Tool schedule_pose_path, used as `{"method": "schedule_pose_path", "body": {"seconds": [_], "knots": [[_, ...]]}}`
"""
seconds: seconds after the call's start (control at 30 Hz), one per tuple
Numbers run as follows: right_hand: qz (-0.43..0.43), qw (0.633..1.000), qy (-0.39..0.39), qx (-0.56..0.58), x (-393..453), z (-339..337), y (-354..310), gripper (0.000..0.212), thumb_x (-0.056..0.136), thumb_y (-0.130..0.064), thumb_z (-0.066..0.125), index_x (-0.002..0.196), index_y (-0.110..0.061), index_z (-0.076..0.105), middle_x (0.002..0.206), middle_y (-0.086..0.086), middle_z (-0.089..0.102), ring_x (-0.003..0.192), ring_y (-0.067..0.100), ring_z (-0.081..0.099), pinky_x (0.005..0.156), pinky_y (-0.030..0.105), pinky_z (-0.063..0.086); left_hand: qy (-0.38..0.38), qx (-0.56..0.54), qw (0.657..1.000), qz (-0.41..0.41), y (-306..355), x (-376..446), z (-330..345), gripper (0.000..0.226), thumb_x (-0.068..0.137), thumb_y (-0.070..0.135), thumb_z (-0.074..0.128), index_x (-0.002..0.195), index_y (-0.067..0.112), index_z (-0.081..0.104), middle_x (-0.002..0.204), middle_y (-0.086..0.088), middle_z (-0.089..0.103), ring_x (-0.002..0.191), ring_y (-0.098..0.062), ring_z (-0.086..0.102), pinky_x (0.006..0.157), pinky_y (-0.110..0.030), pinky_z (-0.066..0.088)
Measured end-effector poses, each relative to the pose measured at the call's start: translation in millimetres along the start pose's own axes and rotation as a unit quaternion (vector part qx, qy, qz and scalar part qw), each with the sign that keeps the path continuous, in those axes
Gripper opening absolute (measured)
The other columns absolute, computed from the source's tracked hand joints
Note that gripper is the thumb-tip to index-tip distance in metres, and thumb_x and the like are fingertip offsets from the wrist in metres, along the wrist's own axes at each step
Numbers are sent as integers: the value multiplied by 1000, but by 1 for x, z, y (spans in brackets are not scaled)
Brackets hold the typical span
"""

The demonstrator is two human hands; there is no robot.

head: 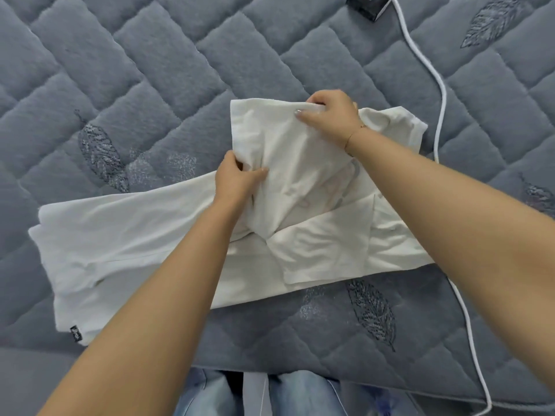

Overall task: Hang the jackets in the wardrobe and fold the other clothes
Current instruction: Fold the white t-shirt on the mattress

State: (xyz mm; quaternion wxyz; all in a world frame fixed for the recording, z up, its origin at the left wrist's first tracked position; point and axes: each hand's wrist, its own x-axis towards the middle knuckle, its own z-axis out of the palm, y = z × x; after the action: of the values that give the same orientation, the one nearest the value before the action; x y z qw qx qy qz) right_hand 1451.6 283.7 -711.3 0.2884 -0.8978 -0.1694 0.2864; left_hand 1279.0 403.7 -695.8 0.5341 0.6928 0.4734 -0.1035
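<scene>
Both hands grip the white shirt on the bed: right hand pinches the far edge, left hand the near; its length runs leftward (unfolded yet).

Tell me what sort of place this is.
Most likely a bedroom: the person works on a grey quilted bed cover stitched with leaf patterns, folding a white garment held in the left hand and the right hand. A white cable trails across it.
</scene>
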Motion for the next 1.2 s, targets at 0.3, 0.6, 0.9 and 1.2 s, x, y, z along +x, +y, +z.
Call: {"method": "schedule_pose_path", "body": {"seconds": [0.3, 0.6, 0.9, 1.2], "knots": [[-16, 980, 6, 198, -164, -61, 80, 16, 84, -17, 76, 88, -11, 62, 95, 11, 65, 95, 18, 60, 94, 34, 46, -211, 95, 945, 231, -1, -87, 15, 46, 75, 20, 77, 105, 49, 58, 94, 30, 60, 83, 9, 54, 71, -9, 41], [-37, 991, -113, -67, -205, -26, 150, 70, 71, -63, 72, 131, -30, 56, 89, -9, 55, 97, 17, 46, 89, 25, 21, -267, 283, 889, 244, -46, -95, 69, 37, 71, 26, 86, 74, 7, 54, 90, -1, 49, 90, -25, 47, 73, -26, 29], [-40, 999, 29, 12, -182, -13, 117, 20, 91, -32, 66, 84, -15, 60, 80, -8, 50, 85, 22, 53, 81, 31, 26, -239, 199, 921, 235, -16, -86, 46, 38, 82, 15, 77, 82, 39, 47, 58, 24, 49, 53, 1, 42, 51, -12, 33], [84, 980, 165, 76, -143, -17, 107, 23, 90, -9, 58, 112, -3, 58, 107, 11, 60, 99, 31, 58, 91, 45, 44, -4, 361, 900, 244, 4, -23, 31, 59, 77, -3, 59, 132, 18, 56, 129, -9, 52, 118, -32, 46, 98, -45, 38]]}}
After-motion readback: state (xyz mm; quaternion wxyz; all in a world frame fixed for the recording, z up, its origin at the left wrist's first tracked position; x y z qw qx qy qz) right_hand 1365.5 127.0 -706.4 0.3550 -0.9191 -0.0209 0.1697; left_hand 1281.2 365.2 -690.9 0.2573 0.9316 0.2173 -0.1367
